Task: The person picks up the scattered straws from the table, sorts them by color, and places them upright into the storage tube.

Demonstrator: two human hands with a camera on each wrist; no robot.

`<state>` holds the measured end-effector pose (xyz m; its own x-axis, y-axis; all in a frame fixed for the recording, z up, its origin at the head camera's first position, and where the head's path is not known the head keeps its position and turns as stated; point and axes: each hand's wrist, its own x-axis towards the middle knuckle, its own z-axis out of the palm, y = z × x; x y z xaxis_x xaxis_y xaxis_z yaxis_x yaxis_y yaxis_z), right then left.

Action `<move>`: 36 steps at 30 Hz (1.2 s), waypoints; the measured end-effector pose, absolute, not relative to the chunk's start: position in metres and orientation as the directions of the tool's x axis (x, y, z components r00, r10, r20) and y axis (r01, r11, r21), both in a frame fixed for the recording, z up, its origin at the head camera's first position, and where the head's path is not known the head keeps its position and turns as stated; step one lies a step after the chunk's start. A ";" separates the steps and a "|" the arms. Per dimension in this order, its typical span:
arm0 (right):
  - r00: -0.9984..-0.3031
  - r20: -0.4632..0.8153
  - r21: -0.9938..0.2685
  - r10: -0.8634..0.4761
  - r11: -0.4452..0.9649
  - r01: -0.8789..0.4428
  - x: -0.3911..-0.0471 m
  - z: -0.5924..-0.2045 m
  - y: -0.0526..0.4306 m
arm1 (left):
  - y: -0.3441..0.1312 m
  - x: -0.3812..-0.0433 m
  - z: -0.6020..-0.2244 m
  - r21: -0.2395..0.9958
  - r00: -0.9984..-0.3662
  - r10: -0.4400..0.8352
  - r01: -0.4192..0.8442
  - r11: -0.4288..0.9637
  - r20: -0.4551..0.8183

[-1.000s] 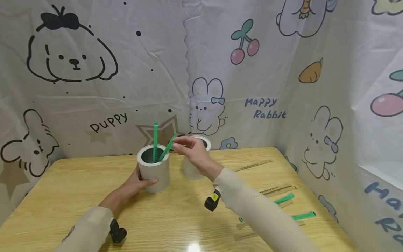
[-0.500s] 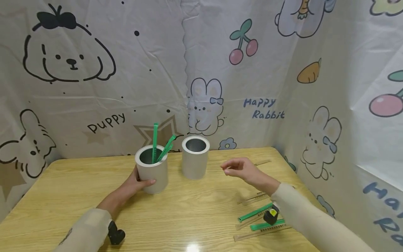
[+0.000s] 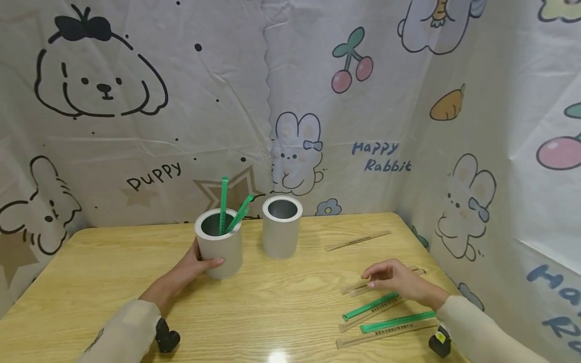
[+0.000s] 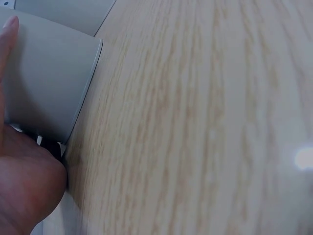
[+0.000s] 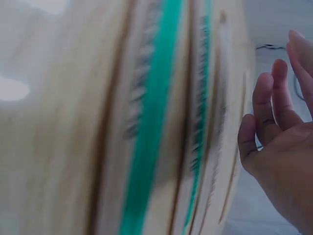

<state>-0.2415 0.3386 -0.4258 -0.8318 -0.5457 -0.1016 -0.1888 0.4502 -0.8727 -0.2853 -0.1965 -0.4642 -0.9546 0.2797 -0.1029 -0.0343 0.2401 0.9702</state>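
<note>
My left hand (image 3: 186, 269) holds an off-white cylindrical holder (image 3: 221, 257) at its lower side, thumb across the front. Several green wrapped straws (image 3: 223, 204) stand in it, one upright and others leaning right. In the left wrist view the thumb lies along the holder wall (image 4: 54, 73); the other fingers are mostly hidden. Over the straws at the table's right my right hand (image 3: 399, 282) hovers with loosely bent fingers and nothing between them. Below it lie green straws (image 3: 399, 321) and brown wrapped straws (image 3: 386, 333), blurred in the right wrist view.
A second off-white holder (image 3: 281, 239) stands behind and right of the first, with no straws showing above its rim. One brown straw (image 3: 357, 241) lies apart near the back right of the wooden table (image 3: 272, 302). A printed cloth (image 3: 236, 101) hangs behind and to the right.
My right hand has let go of a green straw in the left holder and moved right and down over the straws on the table. My left hand keeps holding the holder.
</note>
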 end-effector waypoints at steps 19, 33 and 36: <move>-0.727 0.042 -0.776 -0.686 0.435 -0.456 -0.236 -0.456 0.362 | -0.196 -0.285 -0.463 0.965 -0.960 0.249 -0.057 0.256 -0.123; -0.743 0.028 -0.798 -0.668 0.433 -0.419 -0.235 -0.450 0.358 | -0.196 -0.285 -0.464 0.972 -0.961 0.256 -0.045 0.231 -0.106; -0.777 0.023 -0.822 -0.629 0.431 -0.373 -0.236 -0.438 0.353 | -0.196 -0.285 -0.465 0.976 -0.959 0.268 -0.034 0.215 -0.092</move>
